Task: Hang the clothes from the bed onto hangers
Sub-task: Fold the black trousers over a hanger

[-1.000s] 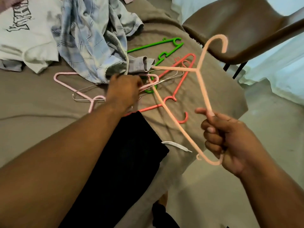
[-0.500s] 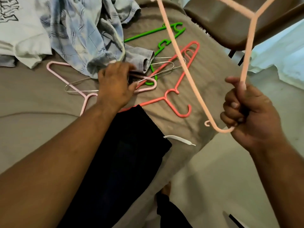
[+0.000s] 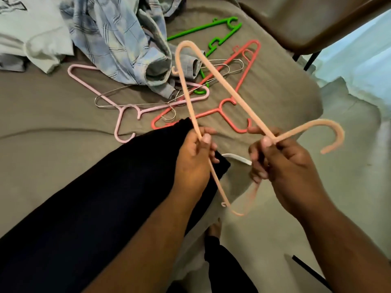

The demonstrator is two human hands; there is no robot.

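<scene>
Bed (image 3: 53,115) under peach hanger (image 3: 237,103), lower arm blurred, half hidden

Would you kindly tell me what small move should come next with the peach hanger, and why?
Probably lower the peach hanger and slip one end into the black garment: the left hand and right hand both grip the hanger, it carries nothing yet, and that garment lies directly beneath the left hand.

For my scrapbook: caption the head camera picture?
Left hand and right hand hold a peach hanger at a bed strewn with clothes.
</scene>
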